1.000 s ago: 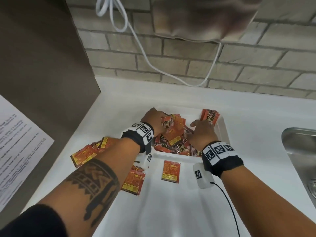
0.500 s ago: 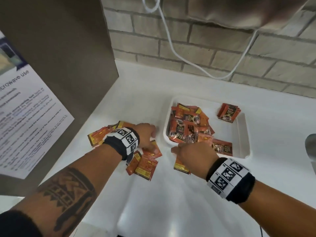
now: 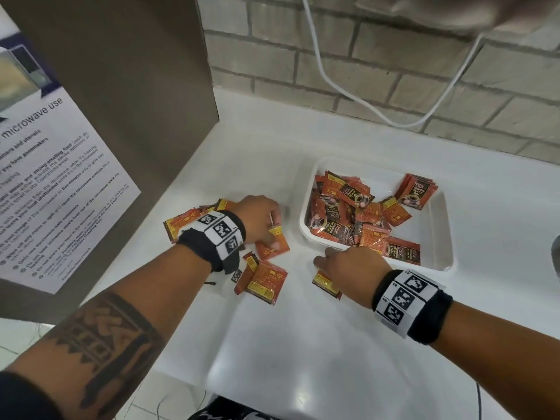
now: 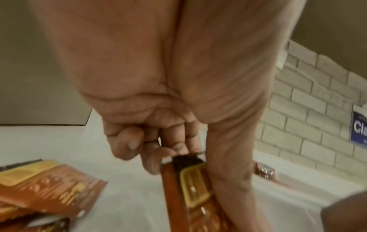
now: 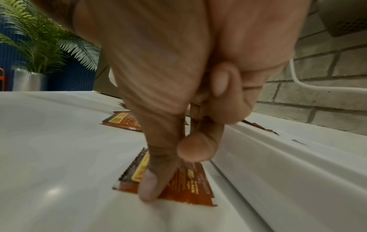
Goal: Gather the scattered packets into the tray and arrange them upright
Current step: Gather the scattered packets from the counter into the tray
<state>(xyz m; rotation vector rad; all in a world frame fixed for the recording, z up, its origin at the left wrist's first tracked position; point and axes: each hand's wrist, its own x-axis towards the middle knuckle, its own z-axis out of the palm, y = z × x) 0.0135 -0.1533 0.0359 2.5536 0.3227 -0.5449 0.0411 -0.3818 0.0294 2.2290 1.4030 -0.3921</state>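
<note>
White counter (image 3: 303, 344): left hand (image 3: 260, 213) pinches an orange packet (image 3: 272, 242); right hand (image 3: 348, 268) thumb presses another packet (image 5: 178, 185); tray (image 3: 436, 262) packets read "D2X"

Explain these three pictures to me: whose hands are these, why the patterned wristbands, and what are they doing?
No robot here: a person wears three cameras, one on the head and one on each wrist; the wristbands hold those. The head view shows a white counter, a white tray of jumbled orange packets, and more loose beside it. The left hand pinches one packet by its end, seen close in the left wrist view. The right hand presses its fingers onto a flat packet beside the tray.
</note>
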